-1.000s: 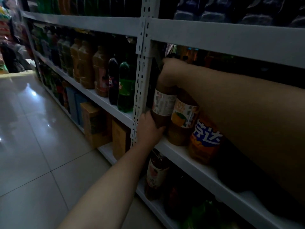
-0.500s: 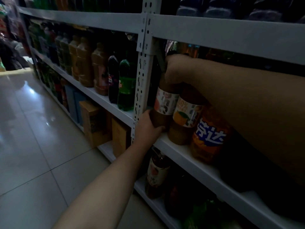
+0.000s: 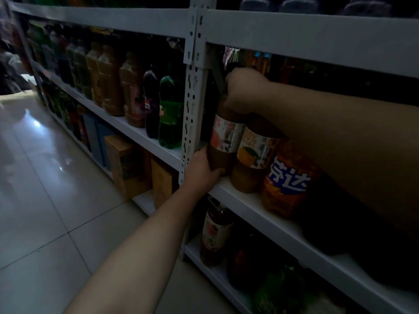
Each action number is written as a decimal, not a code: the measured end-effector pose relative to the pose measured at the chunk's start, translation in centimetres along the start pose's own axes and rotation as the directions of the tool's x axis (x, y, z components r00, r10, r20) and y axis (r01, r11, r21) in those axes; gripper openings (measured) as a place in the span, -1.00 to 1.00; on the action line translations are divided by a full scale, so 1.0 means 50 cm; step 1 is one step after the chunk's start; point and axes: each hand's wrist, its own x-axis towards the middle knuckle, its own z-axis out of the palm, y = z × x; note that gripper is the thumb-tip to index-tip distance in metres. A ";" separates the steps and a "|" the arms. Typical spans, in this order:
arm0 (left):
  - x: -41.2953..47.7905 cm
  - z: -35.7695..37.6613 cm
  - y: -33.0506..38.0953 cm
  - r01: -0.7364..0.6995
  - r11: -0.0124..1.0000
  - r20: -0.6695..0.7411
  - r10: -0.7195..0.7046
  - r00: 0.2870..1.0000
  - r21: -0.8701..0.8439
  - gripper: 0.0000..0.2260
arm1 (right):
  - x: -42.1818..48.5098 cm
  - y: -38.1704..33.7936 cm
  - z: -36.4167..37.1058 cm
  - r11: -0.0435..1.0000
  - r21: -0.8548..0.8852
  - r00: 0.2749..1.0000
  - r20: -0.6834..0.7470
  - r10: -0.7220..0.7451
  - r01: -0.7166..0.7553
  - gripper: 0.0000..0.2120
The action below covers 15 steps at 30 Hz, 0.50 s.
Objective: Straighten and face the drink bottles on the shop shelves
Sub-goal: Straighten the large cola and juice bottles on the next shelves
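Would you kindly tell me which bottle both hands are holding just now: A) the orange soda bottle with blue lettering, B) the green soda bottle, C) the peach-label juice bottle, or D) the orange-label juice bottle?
C: the left hand grips the base and the right hand grips the top of the peach-label juice bottle, next to the shelf upright.

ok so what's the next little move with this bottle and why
Probably twist the peach juice bottle so its label faces out like the orange juice bottle beside it. The left hand grips its base, the right hand its top, and its label print wraps partly out of sight.
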 end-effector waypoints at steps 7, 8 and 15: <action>-0.001 0.011 -0.003 0.056 0.996 -0.049 -0.052 0.997 0.067 -0.38 | -0.022 -0.009 0.017 0.999 -0.052 0.998 -0.057 -0.018 0.015 -0.85; -0.002 0.011 0.000 0.051 0.997 -0.060 -0.047 0.997 0.065 -0.42 | -0.040 -0.011 0.019 0.999 0.041 0.997 -0.082 -0.012 0.016 -0.85; -0.124 0.049 0.073 -0.080 0.991 -0.251 0.106 0.962 0.111 -0.60 | -0.424 0.037 0.134 0.902 0.432 0.914 -0.369 0.166 0.011 -0.67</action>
